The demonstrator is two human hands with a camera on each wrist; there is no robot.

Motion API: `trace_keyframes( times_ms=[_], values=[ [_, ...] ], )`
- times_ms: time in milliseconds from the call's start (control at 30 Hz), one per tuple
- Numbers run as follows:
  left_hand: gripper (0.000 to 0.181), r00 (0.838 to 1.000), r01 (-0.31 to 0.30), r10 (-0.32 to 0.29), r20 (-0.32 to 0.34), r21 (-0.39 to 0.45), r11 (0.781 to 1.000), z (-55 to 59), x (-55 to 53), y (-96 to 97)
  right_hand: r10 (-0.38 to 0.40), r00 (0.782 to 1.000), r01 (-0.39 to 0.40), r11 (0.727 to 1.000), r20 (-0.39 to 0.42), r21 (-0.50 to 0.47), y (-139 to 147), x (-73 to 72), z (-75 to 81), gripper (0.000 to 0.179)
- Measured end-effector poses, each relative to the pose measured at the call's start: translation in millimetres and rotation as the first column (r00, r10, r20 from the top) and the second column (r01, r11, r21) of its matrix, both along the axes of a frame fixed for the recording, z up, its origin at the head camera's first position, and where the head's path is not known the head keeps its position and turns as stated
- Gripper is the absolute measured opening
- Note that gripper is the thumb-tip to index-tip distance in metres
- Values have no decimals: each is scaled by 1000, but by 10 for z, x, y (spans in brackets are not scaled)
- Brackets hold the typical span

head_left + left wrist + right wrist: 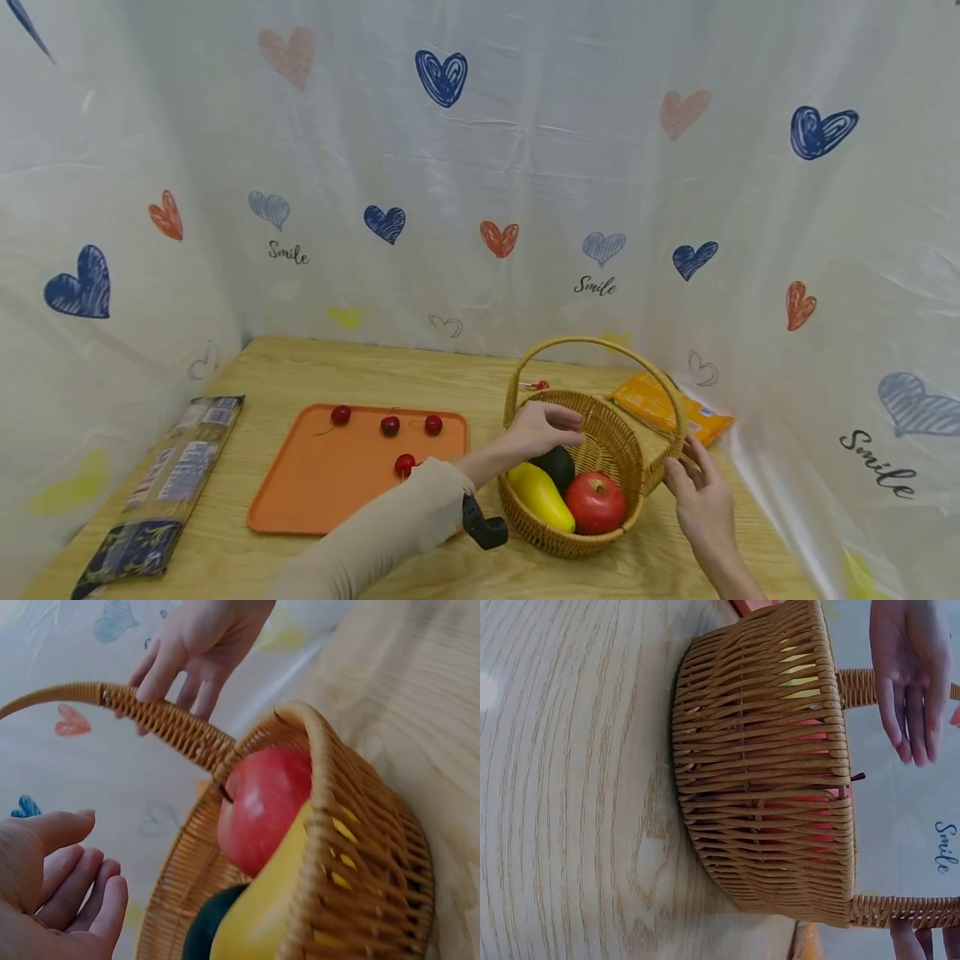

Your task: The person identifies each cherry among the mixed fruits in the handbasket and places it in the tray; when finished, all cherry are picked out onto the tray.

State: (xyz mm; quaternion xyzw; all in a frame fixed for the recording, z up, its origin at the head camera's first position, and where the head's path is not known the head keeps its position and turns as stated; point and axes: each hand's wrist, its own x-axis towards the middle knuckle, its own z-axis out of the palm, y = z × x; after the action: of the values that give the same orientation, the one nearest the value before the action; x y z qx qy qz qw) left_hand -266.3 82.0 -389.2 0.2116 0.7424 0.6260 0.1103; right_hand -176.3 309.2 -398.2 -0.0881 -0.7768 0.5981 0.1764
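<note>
A round wicker basket (576,546) with a tall arched handle stands on the wooden table. Inside lie a red apple (596,502), a long yellow fruit (542,497) and a dark green fruit (555,467), partly covered by the yellow one. My right hand (701,500) grips the handle low on its right side, thumb on one face and fingers around the other in the left wrist view. My left hand (543,427) hovers over the basket's left part, fingers loosely bent with nothing between them. Through the weave, the right wrist view shows bits of the apple (817,825).
Left of the basket lies an orange tray (337,492) bearing several cherries (390,426). A long clear-and-blue packet (176,479) lies at the table's left edge. Behind the basket are an orange packet (708,423) and a small red cherry (542,385). A heart-printed curtain (450,158) surrounds the table.
</note>
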Motion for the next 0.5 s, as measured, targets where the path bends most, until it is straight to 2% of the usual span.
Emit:
trace_keyframes(
  times_ms=[267,500],
  values=[
    [22,998,-32,32,45,-1,1000,46,-15,512,11,999,-11,1000,-34,-5,5,-10,10,60],
    [18,987,-145,150,63,-77,986,-34,-48,797,29,999,-27,999,-42,27,-7,-10,-7,59]
  ],
)
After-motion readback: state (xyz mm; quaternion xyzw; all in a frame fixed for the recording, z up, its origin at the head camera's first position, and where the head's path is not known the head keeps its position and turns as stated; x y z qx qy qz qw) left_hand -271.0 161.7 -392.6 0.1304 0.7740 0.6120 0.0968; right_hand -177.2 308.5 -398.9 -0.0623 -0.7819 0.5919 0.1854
